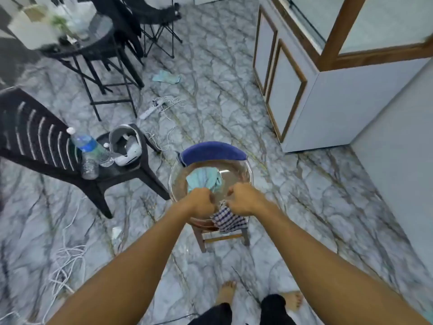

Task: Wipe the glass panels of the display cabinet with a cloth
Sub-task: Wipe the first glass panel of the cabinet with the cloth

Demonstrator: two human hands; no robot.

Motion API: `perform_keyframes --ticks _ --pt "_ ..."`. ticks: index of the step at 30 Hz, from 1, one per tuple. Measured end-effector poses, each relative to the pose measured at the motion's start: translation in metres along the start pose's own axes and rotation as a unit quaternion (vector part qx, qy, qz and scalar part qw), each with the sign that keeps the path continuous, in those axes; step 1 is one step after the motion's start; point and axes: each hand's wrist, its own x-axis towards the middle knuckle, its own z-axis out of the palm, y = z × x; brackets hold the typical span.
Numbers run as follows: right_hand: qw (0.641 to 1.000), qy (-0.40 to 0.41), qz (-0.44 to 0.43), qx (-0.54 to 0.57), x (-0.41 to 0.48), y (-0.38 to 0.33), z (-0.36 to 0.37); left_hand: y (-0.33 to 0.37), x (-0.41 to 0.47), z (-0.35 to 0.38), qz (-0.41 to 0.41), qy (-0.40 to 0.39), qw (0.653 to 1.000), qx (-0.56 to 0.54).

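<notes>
A clear glass bowl [174, 179] stands on a small wooden stool [222, 239] in the middle of the floor. Inside it lies a light blue cloth [202, 180], and a dark blue towel [212, 151] hangs over its far rim. My left hand [201, 202] and my right hand [243, 199] are fists over the bowl's near side, both closed on a blue-and-white checked cloth [230, 220] that hangs over the near rim. The display cabinet [328, 97] with wood-framed glass panels [384, 22] stands at the upper right.
A black plastic chair [35, 146] at the left holds water bottles [90, 146] and a white headset [126, 146]. A round table [98, 31] and folding chairs stand behind. A power strip [150, 111], another cloth [166, 77] and white cables [65, 261] lie on the marble floor.
</notes>
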Motion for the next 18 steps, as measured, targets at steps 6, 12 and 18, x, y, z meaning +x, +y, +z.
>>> perform_keyframes --ticks 6,12,18 --pt "0.995 -0.008 0.040 0.096 -0.003 0.001 0.014 0.008 -0.007 0.012 -0.031 -0.043 0.996 -0.066" --pt "0.960 -0.017 0.029 0.279 -0.025 0.043 -0.005 0.041 -0.016 -0.011 0.035 -0.022 0.995 -0.090" --pt "0.912 0.125 0.069 0.385 -0.083 0.137 -0.079 0.179 0.025 -0.039 0.185 0.016 0.980 -0.071"
